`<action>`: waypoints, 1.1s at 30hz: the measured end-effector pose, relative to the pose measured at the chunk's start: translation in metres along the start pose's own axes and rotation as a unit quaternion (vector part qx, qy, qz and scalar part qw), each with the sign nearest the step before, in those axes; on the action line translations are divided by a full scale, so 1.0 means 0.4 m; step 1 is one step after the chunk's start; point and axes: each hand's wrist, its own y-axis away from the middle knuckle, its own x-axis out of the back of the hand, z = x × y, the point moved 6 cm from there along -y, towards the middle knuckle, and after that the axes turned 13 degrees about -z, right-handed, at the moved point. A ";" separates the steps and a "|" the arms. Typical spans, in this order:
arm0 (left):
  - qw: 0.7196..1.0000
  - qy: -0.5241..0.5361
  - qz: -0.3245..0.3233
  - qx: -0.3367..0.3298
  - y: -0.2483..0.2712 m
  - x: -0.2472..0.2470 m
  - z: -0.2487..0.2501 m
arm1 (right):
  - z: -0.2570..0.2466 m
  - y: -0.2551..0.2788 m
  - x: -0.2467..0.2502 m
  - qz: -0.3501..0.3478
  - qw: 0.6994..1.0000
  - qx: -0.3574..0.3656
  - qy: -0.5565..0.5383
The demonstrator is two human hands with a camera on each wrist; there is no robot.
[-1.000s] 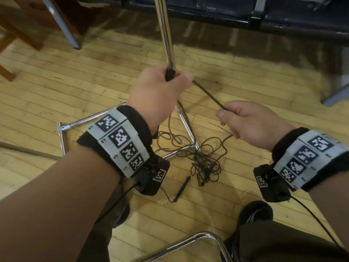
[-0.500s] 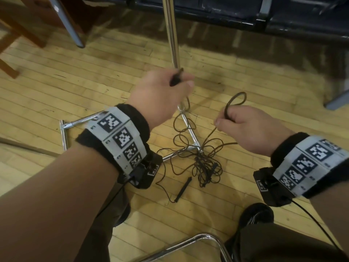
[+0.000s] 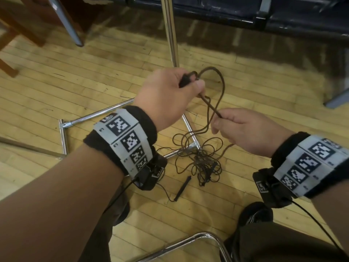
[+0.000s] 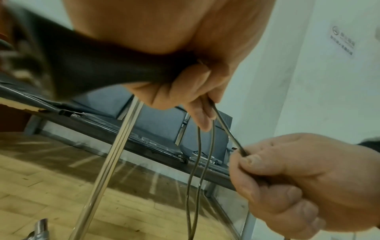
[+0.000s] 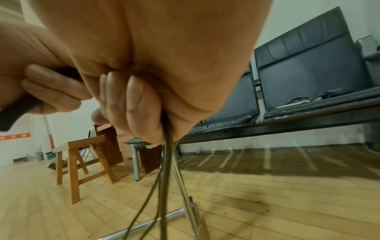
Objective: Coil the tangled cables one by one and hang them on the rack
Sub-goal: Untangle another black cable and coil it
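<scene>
Both arms are bare up to the wrists. The left hand (image 3: 166,95) has a thick black cloth band (image 3: 149,120) round its wrist. On top of the band sits a grey strip (image 3: 124,140) with black and white square patterns in a row. Under the wrist hangs a small black box (image 3: 151,174) with a little square pattern on it. A thin black wire (image 3: 117,197) runs from the box back along the arm. The right hand (image 3: 249,129) wears the same things: a black band, a grey strip with square patterns (image 3: 309,163), a black box (image 3: 270,188) and a thin black wire (image 3: 313,224). The person wears dark trousers (image 3: 283,242) and a black shoe (image 3: 255,214).
</scene>
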 end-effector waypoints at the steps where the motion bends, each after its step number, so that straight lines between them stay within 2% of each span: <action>1: 1.000 0.007 0.019 0.001 0.001 0.009 -0.001 | 0.007 -0.002 0.003 0.001 1.000 -0.002 -0.008; 4: 0.995 0.078 0.066 0.022 0.004 0.036 -0.012 | 0.025 -0.006 0.005 -0.005 1.000 -0.012 -0.014; 8: 0.963 0.201 0.176 0.034 0.007 0.141 -0.050 | 0.073 0.001 -0.010 -0.042 0.997 -0.060 0.038; 12: 0.952 0.184 0.228 0.091 0.011 0.167 -0.097 | 0.074 -0.001 0.008 0.000 0.995 -0.082 0.056; 14: 0.952 0.175 0.239 0.080 0.014 0.158 -0.092 | 0.043 -0.008 0.012 0.007 0.996 -0.065 0.053; 16: 0.965 0.154 0.206 0.046 0.013 0.137 -0.068 | 0.013 -0.012 0.004 0.011 0.997 -0.044 0.067; 20: 0.999 0.052 0.000 0.002 0.014 0.027 -0.023 | -0.045 -0.004 -0.003 0.040 0.996 0.020 0.073; 22: 0.995 -0.025 -0.095 -0.008 0.021 -0.028 -0.012 | -0.072 0.007 0.012 0.074 0.994 0.063 0.042; 25: 0.984 -0.052 -0.167 0.018 0.022 -0.061 -0.017 | -0.065 0.015 0.034 0.115 0.990 0.079 0.004; 27: 0.982 -0.063 -0.177 0.028 0.020 -0.061 -0.022 | -0.049 0.014 0.040 0.120 0.990 0.067 -0.009; 29: 0.986 -0.057 -0.156 0.022 0.018 -0.049 -0.023 | -0.037 0.010 0.038 0.107 0.992 0.065 -0.025; 31: 0.995 0.022 -0.097 0.026 0.011 -0.020 -0.027 | -0.023 0.006 0.035 0.084 0.993 0.067 -0.048; 33: 0.991 0.127 -0.017 0.050 -0.002 0.020 -0.037 | -0.001 0.002 0.033 0.066 0.995 0.057 -0.050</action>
